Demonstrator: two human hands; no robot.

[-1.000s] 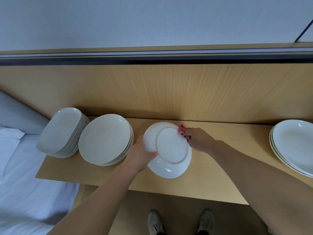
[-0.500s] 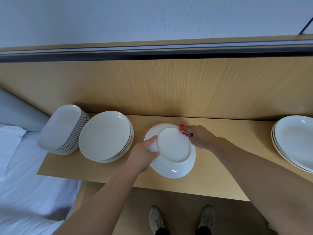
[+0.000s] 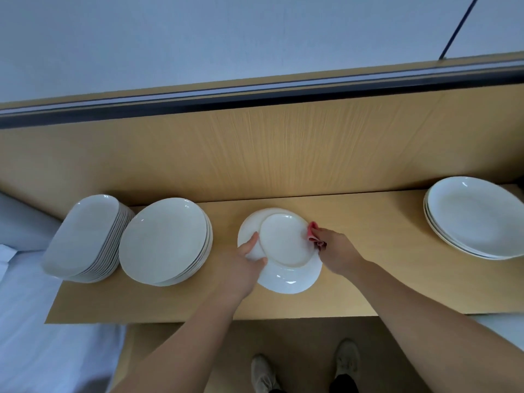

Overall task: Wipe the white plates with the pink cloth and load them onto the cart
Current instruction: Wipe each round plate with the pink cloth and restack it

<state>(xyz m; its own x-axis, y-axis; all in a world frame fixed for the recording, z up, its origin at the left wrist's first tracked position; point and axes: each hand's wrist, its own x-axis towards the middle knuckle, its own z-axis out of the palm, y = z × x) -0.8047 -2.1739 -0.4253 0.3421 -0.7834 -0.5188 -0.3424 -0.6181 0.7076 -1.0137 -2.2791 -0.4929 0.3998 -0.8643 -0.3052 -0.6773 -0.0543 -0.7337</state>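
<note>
One white plate sits gripped in the left hand; the right hand pinches the pink cloth.

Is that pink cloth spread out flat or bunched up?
Bunched up: the pink cloth is a small crumpled wad gripped in the right hand at the rim of the small round white plate.

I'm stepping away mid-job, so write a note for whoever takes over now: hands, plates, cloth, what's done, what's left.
Left hand grips the small plate by its left rim, over a second plate on the wooden shelf.
Right hand pinches the pink cloth at the small plate's right rim.
Done: unclear which stacks are wiped.
Left: finish wiping, load; oblong stack, round stack, right stack wait. No cart in view.
</note>
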